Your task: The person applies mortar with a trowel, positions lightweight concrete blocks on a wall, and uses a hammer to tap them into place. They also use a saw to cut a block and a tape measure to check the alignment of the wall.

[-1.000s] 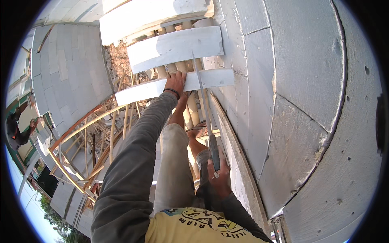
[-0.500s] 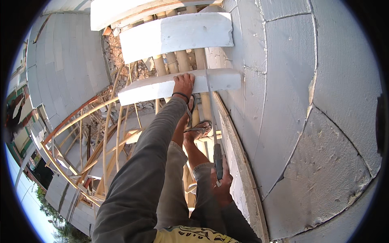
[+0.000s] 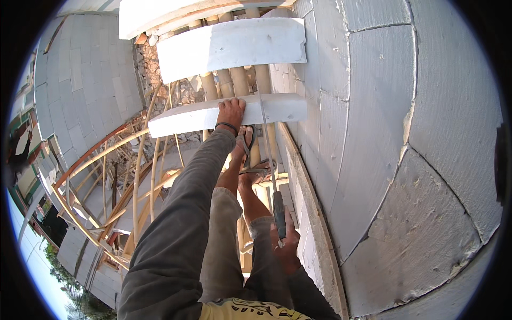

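A long, pale lightweight block [image 3: 184,118] lies crosswise over bamboo poles. My left hand [image 3: 231,113] grips it, fingers curled over its far edge. To the right of that hand, the thin blade of a handsaw [image 3: 268,144] crosses the block near its right end. How deep the blade sits in the block, I cannot tell. Lower down, my right hand [image 3: 290,242] is wrapped around the saw's dark handle [image 3: 279,210]. My sandalled feet [image 3: 258,172] stand on the poles just below the block.
Another pale block [image 3: 232,47] lies farther off across the bamboo poles [image 3: 240,81]. A grey block wall [image 3: 368,133] rises close on my right, with a rough-edged ledge [image 3: 314,208] along it. Bamboo and timber framing [image 3: 141,181] stands to the left, above rubble [image 3: 149,66].
The block under my left hand has shifted slightly left, and that hand with it. The saw and my right hand have also moved a little left.
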Motion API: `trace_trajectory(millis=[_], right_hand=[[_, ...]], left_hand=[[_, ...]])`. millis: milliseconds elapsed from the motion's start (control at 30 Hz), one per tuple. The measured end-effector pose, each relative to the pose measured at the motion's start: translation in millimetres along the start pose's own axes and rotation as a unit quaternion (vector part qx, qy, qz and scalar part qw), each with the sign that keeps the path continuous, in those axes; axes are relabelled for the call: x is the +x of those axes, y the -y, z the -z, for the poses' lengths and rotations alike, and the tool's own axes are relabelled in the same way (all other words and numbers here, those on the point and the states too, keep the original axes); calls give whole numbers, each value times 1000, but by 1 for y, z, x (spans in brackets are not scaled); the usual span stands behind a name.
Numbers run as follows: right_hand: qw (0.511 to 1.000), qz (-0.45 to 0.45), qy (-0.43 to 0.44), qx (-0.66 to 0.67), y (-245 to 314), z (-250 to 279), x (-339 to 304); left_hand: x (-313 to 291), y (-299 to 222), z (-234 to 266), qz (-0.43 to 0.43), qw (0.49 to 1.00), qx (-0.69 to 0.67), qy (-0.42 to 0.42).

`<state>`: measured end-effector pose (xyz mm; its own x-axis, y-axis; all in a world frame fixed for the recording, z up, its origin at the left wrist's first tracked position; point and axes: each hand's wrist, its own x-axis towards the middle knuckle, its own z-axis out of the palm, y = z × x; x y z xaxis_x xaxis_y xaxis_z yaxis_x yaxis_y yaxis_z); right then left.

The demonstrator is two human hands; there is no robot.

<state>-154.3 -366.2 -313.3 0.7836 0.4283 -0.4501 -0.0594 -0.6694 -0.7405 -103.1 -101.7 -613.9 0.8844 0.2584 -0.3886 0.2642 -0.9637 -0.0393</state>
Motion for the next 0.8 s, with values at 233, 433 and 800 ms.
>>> trace_trajectory(millis=[233, 433, 800], right_hand=[[999, 1, 11, -40, -5, -8, -1], [998, -14, 26, -46, 0, -7, -5], [1000, -2, 22, -7, 25, -2, 6]], left_hand=[[2, 0, -2, 5, 1000, -17, -13], [-2, 2, -6, 32, 999, 4, -8], [-11, -1, 5, 49, 997, -30, 60]])
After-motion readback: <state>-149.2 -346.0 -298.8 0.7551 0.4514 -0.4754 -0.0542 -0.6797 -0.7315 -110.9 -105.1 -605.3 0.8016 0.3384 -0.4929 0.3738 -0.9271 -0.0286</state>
